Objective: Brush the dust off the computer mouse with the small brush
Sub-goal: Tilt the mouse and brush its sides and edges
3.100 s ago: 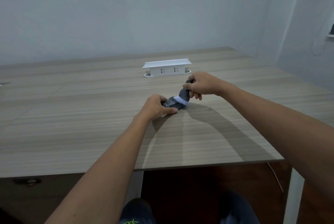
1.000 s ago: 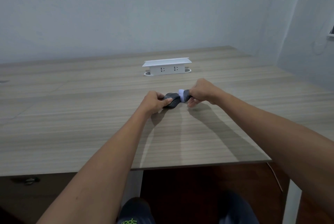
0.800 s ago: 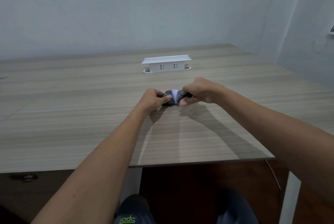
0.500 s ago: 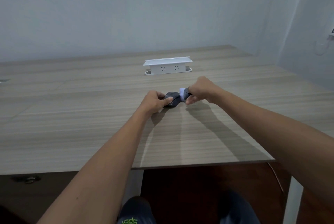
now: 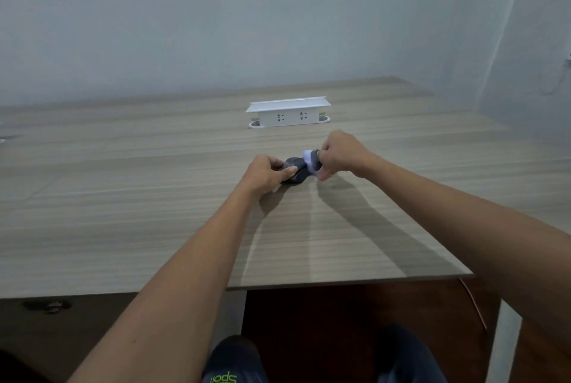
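Both hands work mid-tabletop (image 5: pixel 123 212): the left hand (image 5: pixel 268 173) pinches the computer mouse (image 5: pixel 296 170) steady at its 9 o'clock side, while the right hand (image 5: pixel 341 153) grips the small brush (image 5: pixel 310 161), bristles apparently on the 3 o'clock flank. Three seconds earlier the brush stood upright; now it lies nearly level.

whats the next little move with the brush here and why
Probably a short stroke of the small brush across the top of the computer mouse, toward the left hand. The right hand holds the brush with its pale bristles at the mouse's right end, while the left hand pins the mouse to the table, so it should stay put under a sweep.
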`<state>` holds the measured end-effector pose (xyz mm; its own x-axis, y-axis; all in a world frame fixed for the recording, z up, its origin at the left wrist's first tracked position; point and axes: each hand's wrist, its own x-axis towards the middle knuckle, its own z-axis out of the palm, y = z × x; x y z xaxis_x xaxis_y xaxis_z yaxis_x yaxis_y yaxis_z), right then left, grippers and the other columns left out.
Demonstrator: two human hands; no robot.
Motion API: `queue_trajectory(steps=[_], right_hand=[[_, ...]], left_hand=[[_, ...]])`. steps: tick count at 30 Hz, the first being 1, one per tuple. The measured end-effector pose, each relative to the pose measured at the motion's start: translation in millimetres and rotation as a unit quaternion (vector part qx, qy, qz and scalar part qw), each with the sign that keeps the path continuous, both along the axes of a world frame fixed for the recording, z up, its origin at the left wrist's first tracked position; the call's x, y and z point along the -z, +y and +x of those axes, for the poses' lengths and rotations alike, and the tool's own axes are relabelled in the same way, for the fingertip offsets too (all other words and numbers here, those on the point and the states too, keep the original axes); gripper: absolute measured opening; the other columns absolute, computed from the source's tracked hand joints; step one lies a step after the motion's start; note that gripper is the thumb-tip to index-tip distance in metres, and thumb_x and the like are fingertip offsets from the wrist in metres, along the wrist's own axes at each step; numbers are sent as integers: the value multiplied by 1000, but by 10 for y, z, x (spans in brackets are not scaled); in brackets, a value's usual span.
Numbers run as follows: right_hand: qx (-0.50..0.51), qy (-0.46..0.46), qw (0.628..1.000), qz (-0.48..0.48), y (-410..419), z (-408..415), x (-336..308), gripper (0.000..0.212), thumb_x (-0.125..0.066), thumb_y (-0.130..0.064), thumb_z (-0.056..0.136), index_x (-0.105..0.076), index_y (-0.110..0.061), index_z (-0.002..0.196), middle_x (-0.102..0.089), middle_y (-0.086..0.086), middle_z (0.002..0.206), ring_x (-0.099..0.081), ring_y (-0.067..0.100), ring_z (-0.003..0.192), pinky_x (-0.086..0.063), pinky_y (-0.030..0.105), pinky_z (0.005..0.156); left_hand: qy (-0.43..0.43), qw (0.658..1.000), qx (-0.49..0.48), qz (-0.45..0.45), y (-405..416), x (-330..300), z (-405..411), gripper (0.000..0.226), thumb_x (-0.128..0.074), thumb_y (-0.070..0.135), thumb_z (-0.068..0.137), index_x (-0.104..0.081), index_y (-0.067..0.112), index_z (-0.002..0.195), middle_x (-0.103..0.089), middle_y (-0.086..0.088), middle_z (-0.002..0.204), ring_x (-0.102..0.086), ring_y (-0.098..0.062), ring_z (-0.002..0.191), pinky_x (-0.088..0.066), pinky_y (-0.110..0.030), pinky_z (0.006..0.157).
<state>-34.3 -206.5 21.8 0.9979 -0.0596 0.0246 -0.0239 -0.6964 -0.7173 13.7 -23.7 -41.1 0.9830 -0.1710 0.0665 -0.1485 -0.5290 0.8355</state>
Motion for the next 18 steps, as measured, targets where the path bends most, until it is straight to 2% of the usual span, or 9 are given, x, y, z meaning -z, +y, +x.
queue_trajectory(steps=[2, 3, 6, 10, 11, 14, 15, 18], right_hand=[[-25, -3, 1000, -11, 22, -50, 26, 16, -60, -1, 87, -70, 12, 87, -76, 19, 76, -76, 35, 82, -63, 39, 74], [-44, 9, 999, -8, 29, -86, 23, 18, -59, -1, 86, -70, 13, 84, -76, 23, 80, -76, 36, 83, -62, 43, 76], [-83, 30, 996, 10, -39, -126, -10, 21, -51, -1, 94, -67, 6, 82, -77, 22, 79, -78, 31, 75, -62, 36, 76], [-52, -10, 995, -82, -133, -65, -21, 20, -53, -4, 93, -69, 8, 94, -79, 18, 81, -77, 25, 80, -60, 37, 79], [-48, -20, 993, -101, -130, -58, -17, 19, -54, -3, 91, -70, 7, 92, -78, 18, 79, -77, 24, 79, -61, 37, 78], [-44, -30, 991, -120, -85, -67, 13, 22, -52, -4, 90, -70, 8, 87, -77, 19, 75, -76, 24, 77, -54, 28, 59], [-51, -31, 991, -119, -65, -82, 16, 22, -52, -4, 90, -69, 9, 87, -77, 19, 76, -76, 25, 78, -54, 29, 59], [-101, -21, 989, -108, -83, -87, 18, 21, -53, -6, 94, -66, 10, 93, -79, 17, 81, -78, 24, 76, -59, 41, 78]], left_hand=[[-2, 1000, 3, -5, 5, 9, 5, 31, -73, 32, 89, -77, 6, 104, -76, -21, 103, -61, -19, 78, -48, -31, 73], [-4, 1000, 7, -5, 6, 15, 8, 30, -73, 31, 89, -77, 5, 104, -76, -22, 104, -61, -19, 78, -48, -32, 73], [-11, 1000, 10, -6, 6, 30, 17, 28, -71, 28, 91, -76, 4, 106, -76, -21, 104, -60, -18, 79, -47, -31, 73], [-7, 1000, 7, -10, 15, 37, 22, 30, -73, 32, 89, -77, 5, 101, -76, -21, 96, -58, -19, 75, -47, -33, 73], [-6, 1000, 8, -12, 18, 39, 16, 30, -73, 32, 89, -77, 5, 101, -76, -22, 95, -57, -19, 74, -46, -33, 73], [-11, 1000, 7, -8, 21, 53, 22, 30, -72, 33, 89, -78, 6, 101, -75, -26, 102, -58, -19, 75, -46, -31, 72], [-12, 1000, 8, -6, 20, 54, 22, 31, -72, 34, 89, -77, 6, 101, -74, -26, 103, -58, -19, 75, -46, -31, 72], [-15, 1000, 6, -2, 15, 52, 33, 31, -72, 33, 89, -77, 5, 102, -75, -26, 102, -57, -19, 75, -45, -31, 71]])
